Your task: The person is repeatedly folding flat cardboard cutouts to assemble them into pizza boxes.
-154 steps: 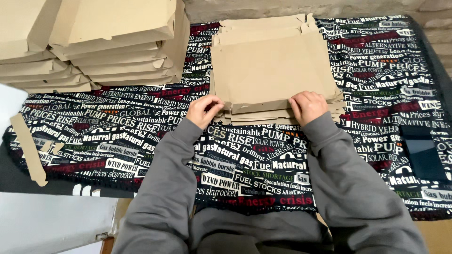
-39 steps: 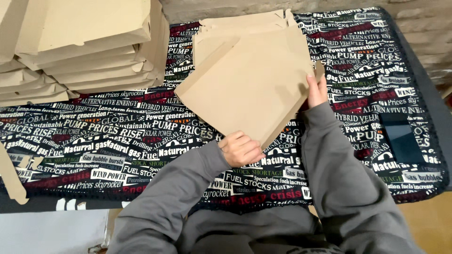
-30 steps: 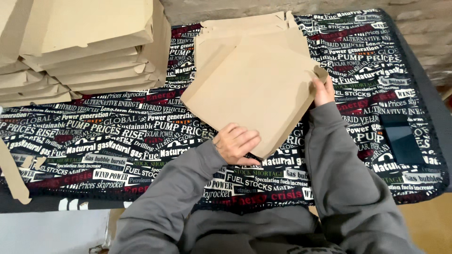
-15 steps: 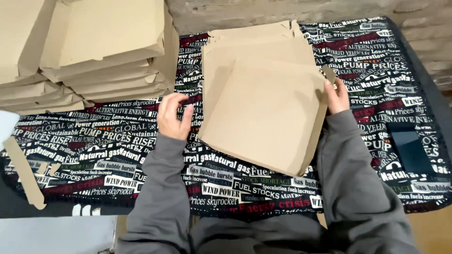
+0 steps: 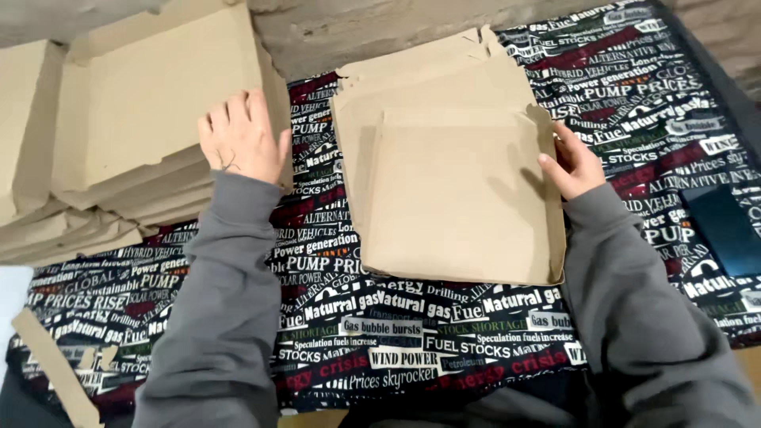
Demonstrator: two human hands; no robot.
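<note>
- A desk covered by a dark cloth printed all over with headline-style lettering fills most of the frame; a bare grey wall runs along the top.
- At the upper left stands a stack of folded cardboard boxes, several deep, with more flat brown pieces fanned out beneath it toward the left edge.
- A loose strip of cardboard lies at the lower left, just off the cloth's edge.
- A dark flat object rests on the cloth at the right edge; what it is cannot be told.
- In the upper middle lies a pile of flat cardboard blanks, its torn-looking corners pointing to the top of the frame.
- On that pile, shifted toward the lower right, sits the top cardboard sheet, with its right edge turned up as a narrow flap.
- The right hand is at that raised right edge; its fingers pinch the flap, thumb on the inner side.
- The left hand is well apart from the sheet, laid open and flat against the near corner of the box stack, fingers spread and gripping nothing.
- Nothing lies between the two hands but printed cloth; both grey sleeves reach in from the bottom.
</note>
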